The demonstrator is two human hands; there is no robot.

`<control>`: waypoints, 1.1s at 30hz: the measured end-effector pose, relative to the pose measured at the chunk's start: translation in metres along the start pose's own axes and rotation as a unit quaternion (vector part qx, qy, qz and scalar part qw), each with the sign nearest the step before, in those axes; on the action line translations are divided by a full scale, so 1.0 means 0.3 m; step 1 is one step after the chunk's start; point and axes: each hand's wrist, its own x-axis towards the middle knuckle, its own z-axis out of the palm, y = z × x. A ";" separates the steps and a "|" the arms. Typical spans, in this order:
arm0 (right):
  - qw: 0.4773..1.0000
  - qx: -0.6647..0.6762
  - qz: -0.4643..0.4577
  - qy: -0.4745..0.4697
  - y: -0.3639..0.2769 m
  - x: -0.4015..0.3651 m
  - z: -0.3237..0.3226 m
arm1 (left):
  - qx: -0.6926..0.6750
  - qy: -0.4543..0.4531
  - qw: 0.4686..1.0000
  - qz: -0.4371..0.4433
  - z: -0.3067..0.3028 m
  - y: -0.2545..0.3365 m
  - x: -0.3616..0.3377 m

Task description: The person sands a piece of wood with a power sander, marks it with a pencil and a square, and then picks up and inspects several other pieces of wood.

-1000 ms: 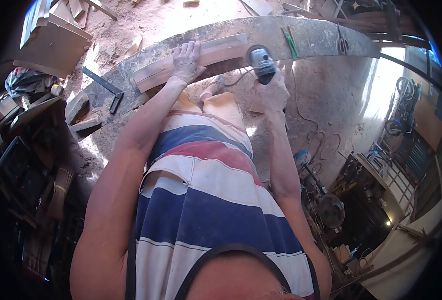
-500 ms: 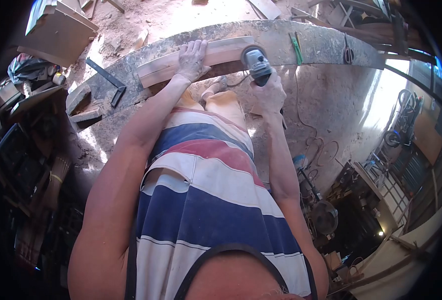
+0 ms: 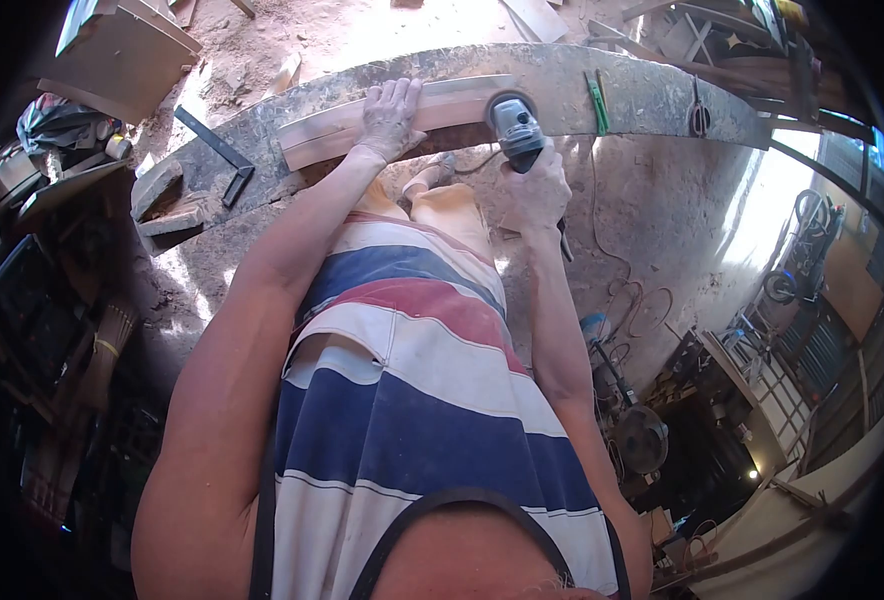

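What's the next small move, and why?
Probably ease the power tool leftward along the wooden piece, stopping short of the left hand: the disc sits at the right end, the right hand grips the tool, the left lies on the wood.

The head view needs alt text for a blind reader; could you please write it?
A person's right hand holds a power tool at one end of a wooden piece lying on a bench; the left hand lies on the wood.

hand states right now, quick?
Left hand: laid over the wooden piece; can't tell whether gripping or just pressing.
Right hand: closed, holding the power tool.
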 end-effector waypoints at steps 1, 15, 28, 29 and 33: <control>1.000 -0.004 0.002 0.001 -0.006 0.002 0.002 | -0.001 -0.001 1.000 -0.001 -0.001 -0.001 0.001; 0.998 -0.021 -0.051 -0.039 -0.041 0.004 0.029 | 0.008 0.001 1.000 0.004 -0.020 0.006 -0.001; 1.000 0.007 0.004 -0.002 0.028 0.074 -0.037 | 0.003 0.004 1.000 0.001 -0.016 0.003 -0.004; 0.999 0.013 -0.022 -0.020 0.021 0.075 -0.031 | 0.005 0.007 1.000 0.001 -0.017 0.002 -0.002; 0.994 0.022 -0.099 -0.039 0.017 0.108 -0.035 | 0.012 0.012 1.000 0.002 -0.010 0.002 0.002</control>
